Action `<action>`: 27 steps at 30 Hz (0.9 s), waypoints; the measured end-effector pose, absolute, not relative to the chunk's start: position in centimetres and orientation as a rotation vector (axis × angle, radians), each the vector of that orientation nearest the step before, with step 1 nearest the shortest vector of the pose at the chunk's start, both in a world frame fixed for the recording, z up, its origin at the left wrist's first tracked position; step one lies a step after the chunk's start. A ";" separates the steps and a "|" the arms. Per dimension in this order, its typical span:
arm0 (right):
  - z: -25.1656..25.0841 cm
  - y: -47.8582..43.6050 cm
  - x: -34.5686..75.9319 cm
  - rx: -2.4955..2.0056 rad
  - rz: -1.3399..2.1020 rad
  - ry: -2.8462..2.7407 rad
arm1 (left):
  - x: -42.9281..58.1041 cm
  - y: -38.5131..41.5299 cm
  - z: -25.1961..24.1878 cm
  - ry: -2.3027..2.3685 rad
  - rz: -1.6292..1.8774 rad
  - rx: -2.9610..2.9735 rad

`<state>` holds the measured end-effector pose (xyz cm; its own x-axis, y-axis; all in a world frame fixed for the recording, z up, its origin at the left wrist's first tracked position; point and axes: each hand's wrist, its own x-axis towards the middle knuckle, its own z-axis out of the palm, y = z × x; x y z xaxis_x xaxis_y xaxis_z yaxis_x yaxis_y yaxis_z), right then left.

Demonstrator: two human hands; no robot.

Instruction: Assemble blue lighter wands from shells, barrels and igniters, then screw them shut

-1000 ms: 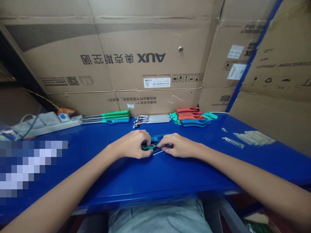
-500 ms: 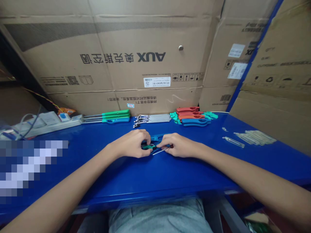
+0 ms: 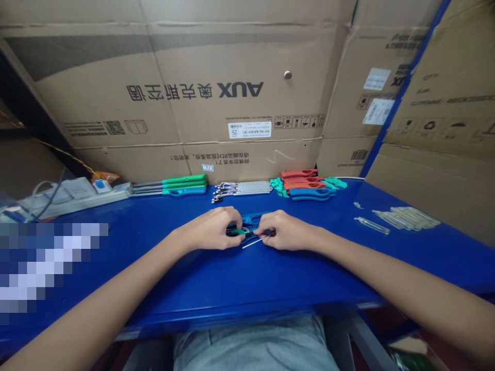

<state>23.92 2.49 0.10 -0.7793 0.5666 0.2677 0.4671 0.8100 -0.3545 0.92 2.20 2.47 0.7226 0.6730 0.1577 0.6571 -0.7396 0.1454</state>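
Two fingertip pinches hold a blue plastic lighter body [image 3: 251, 217] flat between our left hand [image 3: 209, 229] and right hand [image 3: 286, 231], its long axis running left to right. A thin metal rod [image 3: 254, 242] slants down-left from it. Beyond, on the blue workbench [image 3: 193, 288], green-handled lighters [image 3: 184, 180] line the far edge.

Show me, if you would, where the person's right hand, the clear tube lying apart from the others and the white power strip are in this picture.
Right hand [image 3: 286, 231]: head view, point on the back of the hand.
Clear tube [image 3: 371, 225]: head view, point on the tube's middle.
White power strip [image 3: 96, 198]: head view, point on its body.
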 end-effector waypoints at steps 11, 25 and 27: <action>0.7 1.9 23.7 -0.899 0.358 -2.645 | 1.3 2.3 1.9 1.074 0.324 2.813; 0.3 1.8 23.7 -0.865 0.416 -2.605 | 1.2 2.7 1.4 1.042 0.371 2.735; 0.1 1.9 23.8 -0.827 0.404 -2.602 | 1.3 2.8 1.2 1.036 0.394 2.735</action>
<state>23.78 1.91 0.14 -0.7551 0.5992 0.2662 0.4902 0.7855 -0.3778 1.32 2.76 1.22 0.7203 0.6703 0.1785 0.6197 -0.7374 0.2688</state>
